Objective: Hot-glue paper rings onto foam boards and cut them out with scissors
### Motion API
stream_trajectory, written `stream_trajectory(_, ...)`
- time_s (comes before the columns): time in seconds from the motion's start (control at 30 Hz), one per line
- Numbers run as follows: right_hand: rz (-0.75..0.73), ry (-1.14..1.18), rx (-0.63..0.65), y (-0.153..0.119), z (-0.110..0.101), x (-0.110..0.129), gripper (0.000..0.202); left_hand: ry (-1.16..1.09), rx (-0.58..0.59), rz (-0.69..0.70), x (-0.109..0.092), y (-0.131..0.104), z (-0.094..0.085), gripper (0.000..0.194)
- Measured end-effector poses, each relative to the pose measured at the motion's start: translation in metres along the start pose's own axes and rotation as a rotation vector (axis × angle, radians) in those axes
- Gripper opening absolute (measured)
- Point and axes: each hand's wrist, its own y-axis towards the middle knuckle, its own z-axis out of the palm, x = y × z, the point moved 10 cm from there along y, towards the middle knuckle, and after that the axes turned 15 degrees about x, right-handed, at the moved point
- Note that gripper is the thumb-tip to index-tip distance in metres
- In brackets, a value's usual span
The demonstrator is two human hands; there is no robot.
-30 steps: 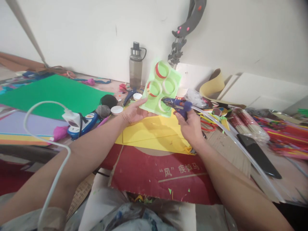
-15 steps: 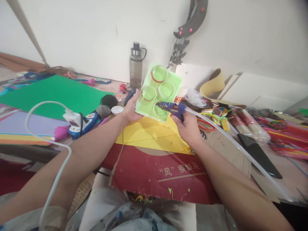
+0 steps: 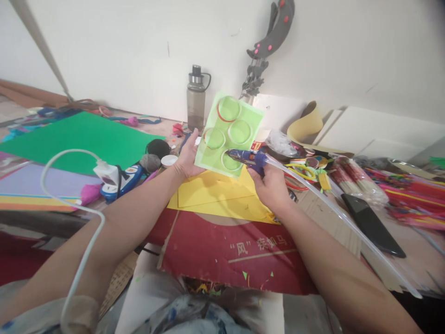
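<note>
My left hand point(image 3: 190, 155) grips the left edge of a light green sheet point(image 3: 222, 121), tilted up above the table; its fingers behind the sheet are hidden. Several shallow rings stand on the sheet, one of them a ring with a red edge point(image 3: 219, 114). In my right hand point(image 3: 273, 185) is a blue hot glue gun point(image 3: 255, 159), a long clear glue stick point(image 3: 313, 191) trailing from its back. The gun's nozzle is over the lowest ring point(image 3: 224, 162); whether it touches I cannot tell. Beneath lie yellow sheets point(image 3: 208, 190).
A red cardboard piece point(image 3: 208, 250) covers the table's front edge. A water bottle point(image 3: 196, 99) stands behind. Left are a green sheet point(image 3: 76, 139) and a power strip point(image 3: 121, 181) with a white cable point(image 3: 85, 250). A phone point(image 3: 373, 225) and bagged sticks point(image 3: 358, 181) lie right.
Both hands keep their grip, and the glue gun stays over the lowest ring with its nozzle shifted very slightly. The camera view has moved a little.
</note>
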Motion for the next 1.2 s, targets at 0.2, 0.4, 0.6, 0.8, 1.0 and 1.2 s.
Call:
stream_trajectory(0.2,-0.014,-0.014,0.005,0.0,0.002,0.002,0.044,0.037,0.015,0.02,0.0,0.001,0.006,0.066)
stream_trajectory(0.4,-0.014,0.0,-0.016,0.0,0.0,0.0,0.041,0.01,-0.002,0.008,0.003,0.004,-0.006,0.055)
stream_trajectory(0.6,0.022,0.044,-0.007,0.001,-0.001,-0.005,0.037,0.01,-0.005,0.007,0.003,0.003,-0.01,0.059)
stream_trajectory(0.8,-0.006,0.083,0.015,0.002,0.003,-0.002,0.037,0.024,0.029,-0.016,0.007,0.003,0.004,0.07)
stream_trajectory(1.0,-0.007,0.085,-0.012,0.002,-0.001,-0.007,0.039,-0.017,0.036,-0.042,0.011,0.007,0.0,0.067)
stream_trajectory(1.2,0.009,0.077,-0.05,0.001,-0.007,-0.013,0.036,-0.081,0.052,-0.007,0.003,0.003,0.002,0.06)
